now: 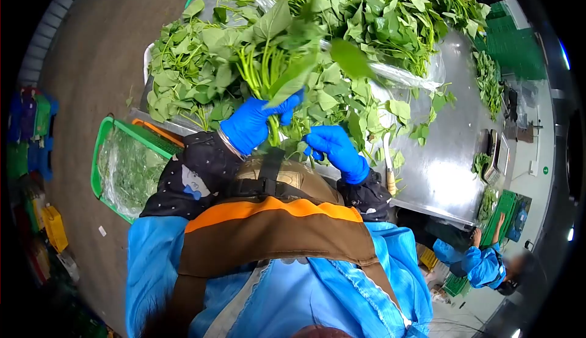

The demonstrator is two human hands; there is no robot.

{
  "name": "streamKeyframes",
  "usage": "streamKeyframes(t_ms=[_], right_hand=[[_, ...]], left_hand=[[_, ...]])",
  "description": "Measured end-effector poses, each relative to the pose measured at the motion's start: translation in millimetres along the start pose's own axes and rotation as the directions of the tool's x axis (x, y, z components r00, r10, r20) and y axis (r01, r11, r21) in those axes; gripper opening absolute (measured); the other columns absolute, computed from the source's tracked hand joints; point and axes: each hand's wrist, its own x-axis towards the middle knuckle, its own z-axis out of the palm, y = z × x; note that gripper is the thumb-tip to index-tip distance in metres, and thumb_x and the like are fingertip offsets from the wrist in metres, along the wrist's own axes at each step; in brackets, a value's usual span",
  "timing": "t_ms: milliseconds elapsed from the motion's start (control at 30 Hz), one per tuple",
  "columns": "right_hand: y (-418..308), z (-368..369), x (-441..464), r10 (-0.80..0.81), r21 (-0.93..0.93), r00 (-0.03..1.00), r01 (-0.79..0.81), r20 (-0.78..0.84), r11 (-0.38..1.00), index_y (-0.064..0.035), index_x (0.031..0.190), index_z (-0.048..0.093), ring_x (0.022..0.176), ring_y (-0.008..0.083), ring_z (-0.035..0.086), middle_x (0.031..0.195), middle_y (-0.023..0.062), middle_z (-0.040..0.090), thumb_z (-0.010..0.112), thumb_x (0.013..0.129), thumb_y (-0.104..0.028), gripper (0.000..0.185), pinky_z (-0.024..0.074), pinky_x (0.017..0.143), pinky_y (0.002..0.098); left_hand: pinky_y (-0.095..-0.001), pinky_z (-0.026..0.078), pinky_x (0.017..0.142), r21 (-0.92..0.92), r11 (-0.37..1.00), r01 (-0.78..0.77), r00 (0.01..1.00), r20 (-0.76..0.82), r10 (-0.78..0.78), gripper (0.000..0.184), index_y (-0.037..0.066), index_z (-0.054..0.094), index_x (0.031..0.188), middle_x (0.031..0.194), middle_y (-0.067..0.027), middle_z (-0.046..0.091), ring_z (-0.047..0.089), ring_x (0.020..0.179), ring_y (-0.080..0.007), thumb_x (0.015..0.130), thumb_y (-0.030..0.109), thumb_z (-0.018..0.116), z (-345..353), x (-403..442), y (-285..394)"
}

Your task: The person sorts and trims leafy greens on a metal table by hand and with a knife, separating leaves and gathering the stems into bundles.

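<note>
Left hand, blue-gloved, fingers closed round a bunch of leafy stems, held upright above near edge of metal desk. Right hand just beside it, fingers curled, grip unclear; knife near right hand, leafy greens piled beyond.

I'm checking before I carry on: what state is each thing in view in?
Bunch: gathered, held
Left hand: gloved, closed around bunch
Right hand: gloved, fingers curled, grip unclear
Leafy greens: loose, heaped
Knife: lying, blade bare
Basket: plastic-lined
Table: partly covered
</note>
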Motion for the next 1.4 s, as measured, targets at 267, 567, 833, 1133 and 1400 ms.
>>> streamKeyframes(t_ms=[267, 567, 833, 1133, 1400], right_hand=[[22, 11, 5, -0.094, 0.104, 0.911, 0.147, -0.401, 0.984, 0.0025, 0.088, 0.062, 0.053, 0.0096, 0.051, 0.060, 0.0034, 0.056, 0.051, 0.085, -0.017, 0.022, 0.0416, 0.053, 0.0218], [22, -4, 16, -0.021, 0.546, 0.890, 0.298, -0.455, 0.783, 0.0002, 0.124, 0.042, 0.072, 0.0076, 0.049, 0.103, 0.0044, 0.057, 0.053, 0.084, -0.014, 0.044, 0.0407, 0.067, 0.0196], [-3, 20, 25, 0.044, 0.224, 0.993, -0.068, 0.111, 0.972, 0.0007, 0.095, 0.061, 0.058, 0.0090, 0.052, 0.070, 0.0044, 0.058, 0.056, 0.083, -0.016, 0.021, 0.0411, 0.054, 0.0210], [16, -5, 12, -0.281, -0.794, 0.932, -0.013, -0.230, 0.608, -0.0151, 0.108, 0.059, 0.067, 0.0186, 0.062, 0.087, 0.0075, 0.065, 0.063, 0.075, -0.017, 0.033, 0.0487, 0.059, 0.0277], [45, 33, 84, -0.226, -0.952, 0.959, -0.101, -0.170, 0.290, -0.0099, 0.071, 0.063, 0.059, 0.0312, 0.058, 0.067, 0.0117, 0.061, 0.059, 0.076, -0.037, 0.028, 0.0439, 0.051, 0.0395]], left_hand=[[-0.0211, 0.035, 0.052, 0.223, 0.971, 0.087, 0.968, -0.248, -0.030, 0.021, 0.001, 0.059, 0.091, 0.066, -0.0006, 0.052, 0.047, 0.059, -0.0086, 0.079, 0.017, 0.064, -11, 9, -4], [-0.0235, 0.035, 0.052, 0.029, 0.997, 0.068, 0.958, -0.282, -0.057, 0.018, 0.002, 0.057, 0.088, 0.065, -0.0010, 0.050, 0.043, 0.054, -0.0102, 0.082, 0.019, 0.060, -23, 4, 6], [-0.0216, 0.033, 0.052, 0.026, 1.000, 0.011, 0.934, -0.358, -0.001, 0.019, 0.003, 0.058, 0.084, 0.059, 0.0006, 0.046, 0.042, 0.055, -0.0089, 0.085, 0.022, 0.056, -34, 0, 20], [-0.0338, 0.048, 0.073, 0.054, 0.936, -0.348, 0.778, -0.541, 0.320, 0.020, -0.001, 0.056, 0.084, 0.078, -0.0088, 0.060, 0.059, 0.075, -0.0206, 0.084, 0.019, 0.055, -93, -49, 72], [-0.0298, 0.047, 0.064, 0.201, 0.979, 0.041, 0.868, -0.493, 0.065, 0.018, 0.004, 0.055, 0.088, 0.068, -0.0054, 0.056, 0.058, 0.065, -0.0179, 0.084, 0.021, 0.057, -74, -82, -24]])
